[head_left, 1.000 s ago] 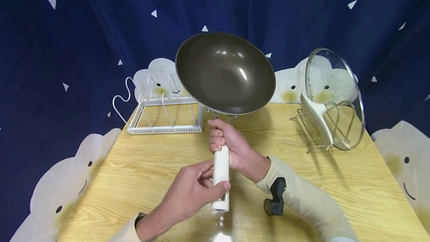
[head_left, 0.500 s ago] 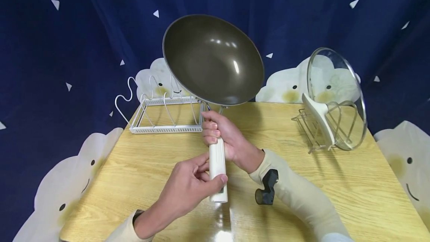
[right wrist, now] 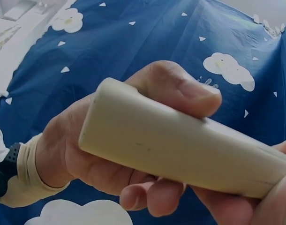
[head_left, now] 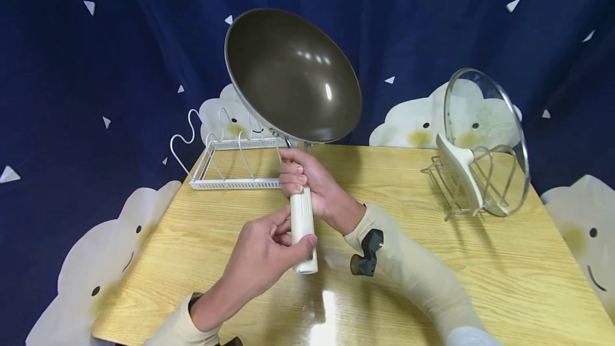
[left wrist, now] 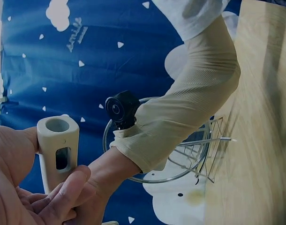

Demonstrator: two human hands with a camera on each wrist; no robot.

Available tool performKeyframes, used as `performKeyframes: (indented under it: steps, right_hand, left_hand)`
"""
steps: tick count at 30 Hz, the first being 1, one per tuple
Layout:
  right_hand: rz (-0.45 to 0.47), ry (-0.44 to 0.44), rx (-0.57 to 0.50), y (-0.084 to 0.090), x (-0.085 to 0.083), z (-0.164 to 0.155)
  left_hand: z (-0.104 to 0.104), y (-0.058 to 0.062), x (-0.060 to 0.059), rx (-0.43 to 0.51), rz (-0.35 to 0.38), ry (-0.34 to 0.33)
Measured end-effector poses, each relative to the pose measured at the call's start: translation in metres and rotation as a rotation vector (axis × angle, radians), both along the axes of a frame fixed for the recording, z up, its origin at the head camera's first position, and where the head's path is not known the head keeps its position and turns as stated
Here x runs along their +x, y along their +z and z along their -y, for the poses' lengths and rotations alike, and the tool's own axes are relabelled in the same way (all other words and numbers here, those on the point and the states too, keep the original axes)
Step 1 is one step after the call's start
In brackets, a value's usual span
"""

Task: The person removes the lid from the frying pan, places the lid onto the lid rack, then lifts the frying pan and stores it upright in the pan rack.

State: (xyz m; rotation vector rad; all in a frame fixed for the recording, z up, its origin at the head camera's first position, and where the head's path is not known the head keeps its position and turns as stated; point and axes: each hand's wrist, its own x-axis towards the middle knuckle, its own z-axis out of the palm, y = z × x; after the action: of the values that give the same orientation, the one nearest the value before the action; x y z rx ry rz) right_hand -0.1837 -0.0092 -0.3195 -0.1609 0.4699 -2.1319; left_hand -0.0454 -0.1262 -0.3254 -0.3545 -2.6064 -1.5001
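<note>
- At the far left of my wooden table (head_left: 480,282), with its pale straw grain and glossy glare, stands a white wire rack (head_left: 230,159): thin looped dividers rise from a rectangular slotted base.
- My left hand (head_left: 266,255) comes in from below. Thumb and fingertips pinch the lower end of the handle (head_left: 304,228), a smooth cream bar, flat-sided with rounded edges; the left wrist view shows its hollow end and an oblong slot.
- The wok (head_left: 293,76) is in the air above the table's far edge, tipped so its round, dark, satin-smooth bowl faces me, with small highlights on the coating and a thin bright metal rim. It touches neither the rack nor the table.
- My right hand (head_left: 312,186) wraps the upper part of the handle just under the bowl, fingers curled tight round it, thumb behind.
- A ribbed beige sleeve (head_left: 418,276) covers my right forearm, with a small black camera mount (head_left: 367,252) strapped at the wrist.
- At the far right, well apart from the wok, a clear glass lid (head_left: 485,140) with a steel band and a cream handle stands on edge in a grey wire holder (head_left: 447,186).
- Behind everything hangs a navy cloth (head_left: 96,57) printed with white triangles and smiling clouds.
</note>
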Motion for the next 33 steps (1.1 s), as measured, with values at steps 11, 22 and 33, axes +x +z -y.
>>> performKeyframes:
  steps: [11, 22, 33]
  right_hand:
    - [-0.025, 0.067, -0.161, -0.005, -0.011, 0.01]
    - [-0.025, 0.126, -0.266, -0.002, -0.019, 0.024]
    - [0.02, 0.161, -0.352, 0.0, -0.026, 0.039]
  left_hand:
    - [0.004, 0.001, -0.004, -0.029, -0.057, 0.042]
    - [0.011, 0.005, -0.006, -0.063, -0.144, 0.082]
    - [0.02, 0.014, -0.009, -0.147, -0.156, 0.147]
